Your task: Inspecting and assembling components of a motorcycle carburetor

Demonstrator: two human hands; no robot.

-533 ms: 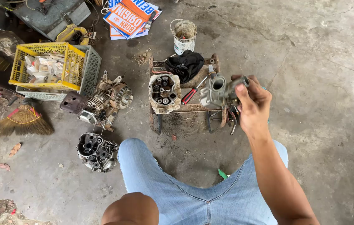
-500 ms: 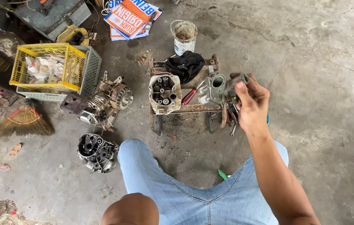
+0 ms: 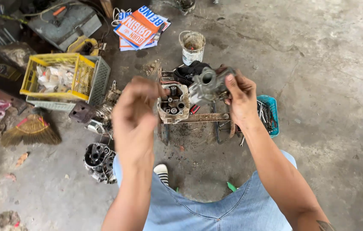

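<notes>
My right hand (image 3: 242, 99) grips a grey metal engine part (image 3: 209, 85) with a round opening, held up above a rusty low metal stand (image 3: 202, 118). A dirty cylinder head (image 3: 173, 104) with valve springs rests on the left end of that stand. My left hand (image 3: 135, 114) is raised in front of me, just left of the cylinder head, fingers curled loosely with nothing visible in them. A black rag (image 3: 188, 71) lies behind the held part.
A blue tray (image 3: 270, 114) of tools sits right of the stand. An engine block (image 3: 98, 161) and another engine part (image 3: 101, 112) lie left. A yellow crate (image 3: 57, 76), grey crate (image 3: 99, 78), broom (image 3: 31, 130), white bucket (image 3: 192, 45) and papers (image 3: 139, 26) stand farther back.
My right hand has lifted the grey engine part up off the stand. My left hand has come up into view beside the cylinder head.
</notes>
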